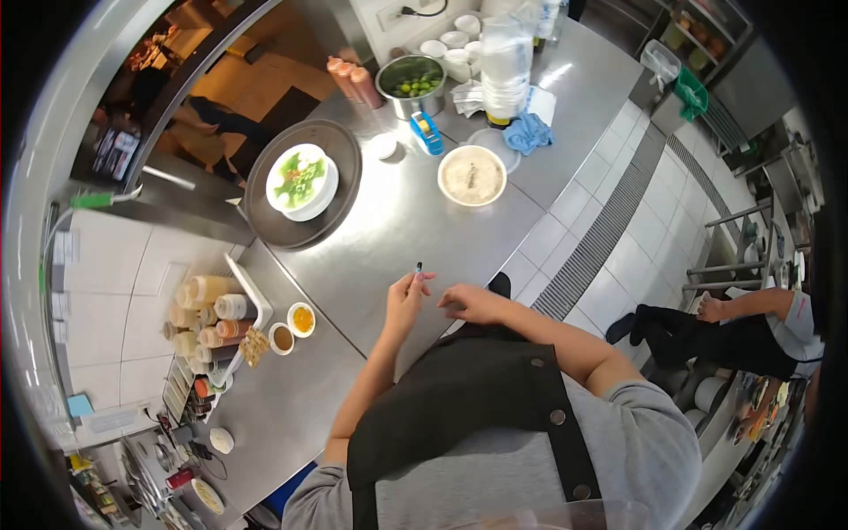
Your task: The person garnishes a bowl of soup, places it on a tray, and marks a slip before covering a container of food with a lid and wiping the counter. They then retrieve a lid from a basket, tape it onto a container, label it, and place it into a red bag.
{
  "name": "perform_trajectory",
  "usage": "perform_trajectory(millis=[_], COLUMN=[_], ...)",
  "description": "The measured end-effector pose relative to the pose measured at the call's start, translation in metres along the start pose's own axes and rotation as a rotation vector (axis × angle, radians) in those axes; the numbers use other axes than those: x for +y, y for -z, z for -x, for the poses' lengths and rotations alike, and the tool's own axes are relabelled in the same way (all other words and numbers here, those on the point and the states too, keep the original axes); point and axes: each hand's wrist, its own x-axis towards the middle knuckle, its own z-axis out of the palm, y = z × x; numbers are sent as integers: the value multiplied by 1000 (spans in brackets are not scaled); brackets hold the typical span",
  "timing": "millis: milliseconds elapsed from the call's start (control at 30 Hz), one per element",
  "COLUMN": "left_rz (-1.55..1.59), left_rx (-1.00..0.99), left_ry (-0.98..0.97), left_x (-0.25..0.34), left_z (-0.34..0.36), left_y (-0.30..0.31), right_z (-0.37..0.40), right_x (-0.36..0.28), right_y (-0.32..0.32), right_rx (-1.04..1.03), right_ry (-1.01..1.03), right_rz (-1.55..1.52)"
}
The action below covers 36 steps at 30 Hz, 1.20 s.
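My left hand [406, 299] is closed, pinching a small pen [419, 267] whose dark end points up above the fingertips. Just to its right, my right hand [470, 303] hovers with loosely bent fingers and nothing visible in them. Both are over the front part of the steel counter [353, 265]. Farther back, a white bowl of pale rice-like food [473, 175] stands beside a clear round lid [496, 148]. On a round dark tray [265, 223], at the back left, rests a white bowl [314, 210] with green food in it.
A blue tape dispenser [426, 134], a metal pot of limes [412, 87], stacked clear containers [507, 75] and a blue cloth [528, 132] stand at the back. Sauce bottles [212, 291] and two small sauce cups [301, 320] are at left. Another person [751, 322] is at right.
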Motion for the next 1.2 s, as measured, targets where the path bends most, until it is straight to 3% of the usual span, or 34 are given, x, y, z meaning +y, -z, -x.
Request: perform_trajectory(millis=[67, 100, 167, 233, 300, 333, 433, 500, 567, 600, 700, 767, 833, 900, 967, 1033, 1100, 1200], left_rz=[102, 86, 73, -57, -143, -184, -195, -222, -198, -235, -381, -390, -366, -312, -274, -211, 29, 118], left_rx=[119, 189, 270, 358, 444, 489, 503, 604, 796, 764, 710, 752, 765, 769, 785, 786, 734, 593], left_ry=[43, 30, 48, -156, -202, -227, -46, -151, -355, -302, -222, -197, -204, -239, -169, -160, -168, -232], left_x=[4, 10, 25, 17, 44, 57, 76, 38, 29, 29, 34, 33, 31, 28, 22, 21, 14, 46], left_z=[-13, -23, -46, -89, -119, -131, -160, -178, -185, -181, -164, -157, -149, -136, -126, -123, -126, -124], left_y=[-32, -46, -63, -67, -78, -84, -93, -94, -105, -101, -92, -92, -96, -110, -123, -133, -146, -154], right_z=[19, 27, 35, 33, 16, 4, -33, -55, -66, -71, -92, -78, -59, -41, -28, -16, -1, 22], right_x=[23, 20, 36, 20, 3, -4, -17, -10, -12, -14, 33, 59, 76, 76, 71, 73, 86, 108], right_y=[37, 66, 109, 163, 206, 220, 235, 228, 236, 240, 237, 225, 212, 203, 202, 214, 227, 248], right_rx=[224, 229, 559, 840, 917, 893, 729, 505, 423, 384, 505, 531, 554, 645, 593, 483, 428, 468], right_ry=[34, -251, -225, 8, 203, 209, 173, 57, 93, 112, 354, 101, 32, 49, -143, -188, -213, -242], right_rz=[5, -79, -77, 129, 276, 350, 625, 864, 858, 856, 225, -209, -242, -66, -253, -339, -229, -610])
